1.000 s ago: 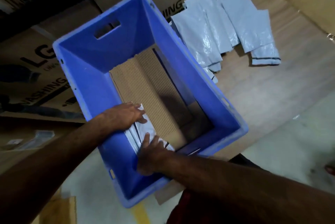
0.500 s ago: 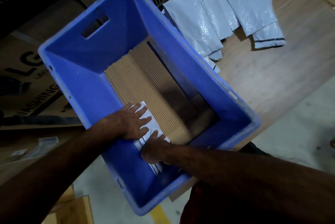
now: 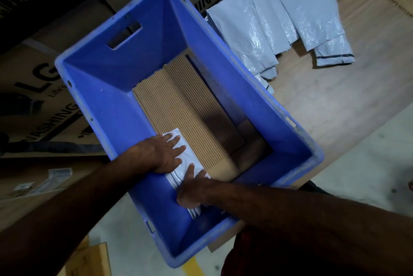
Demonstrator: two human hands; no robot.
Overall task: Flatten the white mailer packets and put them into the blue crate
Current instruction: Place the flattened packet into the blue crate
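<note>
Beyond both sets of fingertips, the blue crate (image 3: 125,106) has corrugated cardboard (image 3: 178,115) on its floor. Outside it, several white mailer packets (image 3: 279,21) await. Left hand (image 3: 161,153) and right hand (image 3: 192,190) press straight fingers on one packet (image 3: 186,165) already inside.

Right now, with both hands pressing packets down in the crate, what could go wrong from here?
1. The left hand and right hand press white packets that partly overlie the corrugated cardboard; its uneven edge may let the stack slide or spring back once released.
2. The loose packets outside overlap and look crinkled, so grabbing one could drag its neighbours.
3. The blue crate has deep walls, so forearms may catch the rim.
</note>
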